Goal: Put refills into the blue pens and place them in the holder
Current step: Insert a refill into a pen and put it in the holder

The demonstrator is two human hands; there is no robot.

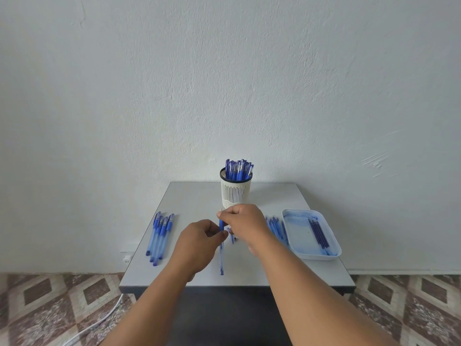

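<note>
centrally, both left hand (pixel 199 237) and right hand (pixel 240 221) pinch one blue pen (pixel 221 255).

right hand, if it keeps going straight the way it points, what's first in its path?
Probably the pen holder. The right hand grips the pen and points away toward the wall, with the holder just beyond its knuckles. The depth gap is unclear from this one view.

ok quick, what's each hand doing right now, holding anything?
Left hand: pinching the blue pen at mid-barrel.
Right hand: fingers curled round the same pen's upper end, near the tip.
</note>
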